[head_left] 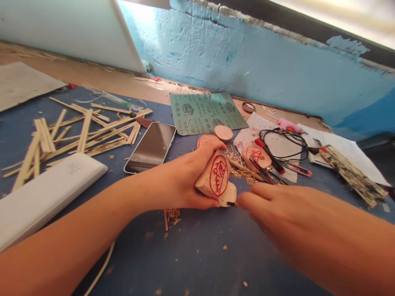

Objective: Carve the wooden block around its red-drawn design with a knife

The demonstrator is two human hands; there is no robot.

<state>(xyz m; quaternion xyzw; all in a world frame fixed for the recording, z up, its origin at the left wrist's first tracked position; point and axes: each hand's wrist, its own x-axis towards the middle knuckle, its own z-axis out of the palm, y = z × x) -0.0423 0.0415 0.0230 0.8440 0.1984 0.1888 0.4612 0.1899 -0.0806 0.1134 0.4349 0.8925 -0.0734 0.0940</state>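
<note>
Around a pale wooden block (212, 176), marked on its face with a red oval and red lines, my left hand (182, 176) is closed. A lower bare wooden part (227, 195) juts out under the drawn face. My right hand (262, 201) is closed in a pinch beside it. From its fingertips pokes the short dark tip (231, 204) of a thin tool, touching the lower wood; the rest of the tool is hidden in the hand. Behind the block lie a small wooden disc (224, 133) and a red-marked disc (207, 141), partly covered by my left hand.
A phone (151, 147), white power bank (52, 199) and wooden sticks (83, 131) lie left. Green sandpaper (206, 113) is at the back. Right are a star-marked disc (258, 157), wood shavings (239, 172), a black cable (282, 158), pink glue gun (290, 125) and rough wood (354, 174).
</note>
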